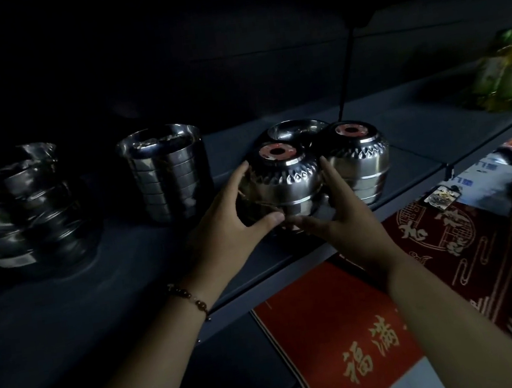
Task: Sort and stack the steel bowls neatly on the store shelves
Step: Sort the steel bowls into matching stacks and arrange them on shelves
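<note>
I see four groups of steel bowls on the dark shelf (405,154): two upright stacks at left (19,208) and centre (169,172), and two inverted, red-stickered stacks (282,183) (357,161) side by side near the edge, fronting one upright bowl (296,130).

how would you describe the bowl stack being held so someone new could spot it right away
On the dark grey shelf, look right of centre at the cluster of upside-down steel bowls with red round labels on their bases. The held stack is the nearer, left one, by the front edge. Unlike its twin stack, the left hand and right hand clasp it.
</note>
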`<action>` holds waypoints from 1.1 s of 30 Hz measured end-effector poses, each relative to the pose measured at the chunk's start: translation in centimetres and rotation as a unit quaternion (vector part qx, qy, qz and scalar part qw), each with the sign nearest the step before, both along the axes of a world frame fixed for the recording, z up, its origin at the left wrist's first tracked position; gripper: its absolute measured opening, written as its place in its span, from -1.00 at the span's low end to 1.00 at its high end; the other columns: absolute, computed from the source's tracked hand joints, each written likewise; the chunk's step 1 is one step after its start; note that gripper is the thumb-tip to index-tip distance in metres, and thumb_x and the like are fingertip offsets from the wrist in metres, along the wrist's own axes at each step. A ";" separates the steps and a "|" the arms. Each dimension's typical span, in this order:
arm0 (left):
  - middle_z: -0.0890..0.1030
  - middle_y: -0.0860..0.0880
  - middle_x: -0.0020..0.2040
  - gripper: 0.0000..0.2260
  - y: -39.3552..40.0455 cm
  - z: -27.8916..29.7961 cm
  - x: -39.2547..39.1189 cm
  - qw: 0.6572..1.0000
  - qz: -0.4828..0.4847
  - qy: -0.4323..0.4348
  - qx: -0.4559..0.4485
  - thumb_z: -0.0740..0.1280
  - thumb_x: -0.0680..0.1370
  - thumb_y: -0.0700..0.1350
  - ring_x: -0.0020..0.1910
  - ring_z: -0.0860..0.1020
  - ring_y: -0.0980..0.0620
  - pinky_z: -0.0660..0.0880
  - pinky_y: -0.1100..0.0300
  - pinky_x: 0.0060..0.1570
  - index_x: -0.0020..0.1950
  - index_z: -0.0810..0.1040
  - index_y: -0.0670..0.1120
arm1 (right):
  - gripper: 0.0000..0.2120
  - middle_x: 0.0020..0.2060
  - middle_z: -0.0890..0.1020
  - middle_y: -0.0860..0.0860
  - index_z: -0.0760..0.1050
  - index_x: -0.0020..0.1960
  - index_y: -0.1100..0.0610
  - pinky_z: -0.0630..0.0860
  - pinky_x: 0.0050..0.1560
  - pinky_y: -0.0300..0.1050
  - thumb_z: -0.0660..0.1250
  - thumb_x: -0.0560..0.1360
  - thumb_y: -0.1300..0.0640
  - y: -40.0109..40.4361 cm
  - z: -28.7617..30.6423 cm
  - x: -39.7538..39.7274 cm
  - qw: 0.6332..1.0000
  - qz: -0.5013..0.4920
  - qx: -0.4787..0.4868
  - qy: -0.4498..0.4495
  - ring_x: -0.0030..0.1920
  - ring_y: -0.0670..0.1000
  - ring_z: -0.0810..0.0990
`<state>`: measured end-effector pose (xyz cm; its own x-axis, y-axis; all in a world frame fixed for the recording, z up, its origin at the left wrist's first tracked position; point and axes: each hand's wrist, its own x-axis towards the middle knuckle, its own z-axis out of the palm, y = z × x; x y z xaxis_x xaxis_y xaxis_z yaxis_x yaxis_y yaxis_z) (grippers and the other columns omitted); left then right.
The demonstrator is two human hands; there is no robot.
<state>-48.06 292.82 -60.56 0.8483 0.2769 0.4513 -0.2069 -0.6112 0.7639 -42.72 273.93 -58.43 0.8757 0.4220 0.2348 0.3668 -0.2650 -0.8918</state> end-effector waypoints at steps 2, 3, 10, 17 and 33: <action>0.41 0.23 0.41 -0.25 -0.2 0.4 -0.7 0.999 -0.009 -0.031 -0.030 0.53 0.42 0.11 0.35 0.37 0.36 0.33 0.38 0.25 0.52 0.22 0.23 | -0.08 0.20 0.28 -0.56 0.04 0.59 -0.15 0.39 0.40 -0.14 0.51 0.43 0.12 -0.1 0.6 -0.6 0.998 -0.023 -0.004 -0.058 0.25 -0.48 0.35; 0.41 0.26 0.39 -0.26 -0.3 0.6 -1.2 0.998 -0.011 -0.044 -0.044 0.53 0.42 0.12 0.32 0.36 0.43 0.32 0.49 0.20 0.51 0.23 0.23 | -0.11 0.25 0.32 -0.49 0.08 0.58 -0.16 0.42 0.39 -0.12 0.51 0.43 0.12 -0.2 0.9 -0.8 0.996 -0.039 -0.003 -0.084 0.29 -0.40 0.37; 0.39 0.23 0.45 -0.34 0.2 1.5 -5.9 0.990 -0.039 -0.132 -0.004 0.46 0.43 0.16 0.46 0.33 0.28 0.26 0.48 0.33 0.47 0.25 0.27 | -0.49 0.12 0.69 -0.06 0.47 0.41 0.08 0.55 0.26 -0.06 0.44 0.48 0.21 -0.2 4.0 -3.6 0.975 -0.086 0.203 -0.013 0.15 -0.11 0.65; 0.03 0.10 0.63 -0.24 3.0 1.6 -9.7 0.943 -0.003 -0.163 0.291 0.37 0.51 0.18 0.60 0.14 0.04 0.22 0.21 0.50 0.60 0.09 0.06 | -0.80 -0.18 0.72 -0.08 0.66 0.01 -0.03 0.60 -0.14 -0.27 0.41 0.47 -0.10 1.2 5.0 -5.0 0.978 -0.129 0.162 0.034 -0.23 -0.12 0.68; 0.56 0.18 0.16 -0.47 5.5 2.0 -13.5 0.986 0.023 -0.127 -0.107 0.52 0.30 0.17 0.18 0.58 0.13 0.55 0.15 0.16 0.19 0.39 0.36 | -0.87 -0.29 0.69 -0.18 0.61 -0.09 -0.10 0.55 -0.06 -0.12 0.31 0.52 -0.10 6.8 4.2 -8.9 0.993 0.061 0.073 0.069 -0.16 -0.08 0.64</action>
